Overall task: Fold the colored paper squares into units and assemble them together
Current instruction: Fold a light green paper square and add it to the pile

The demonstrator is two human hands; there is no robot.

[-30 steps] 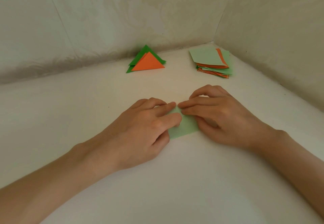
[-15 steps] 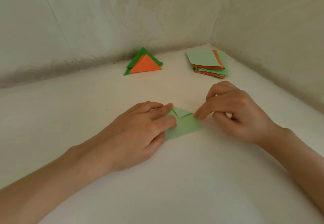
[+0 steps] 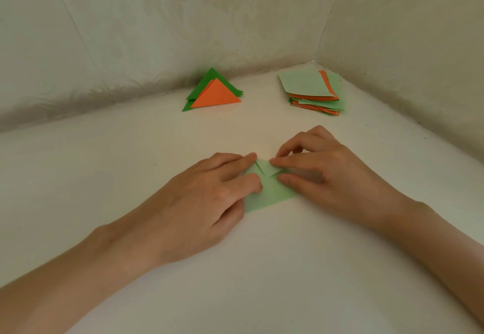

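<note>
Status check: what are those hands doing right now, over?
Left hand pressing light green paper flat. Right hand pressing its folded flap. Nothing blocking.

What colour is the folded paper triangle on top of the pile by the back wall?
Orange: the top folded paper triangle, over dark green triangles. Head view.
</note>
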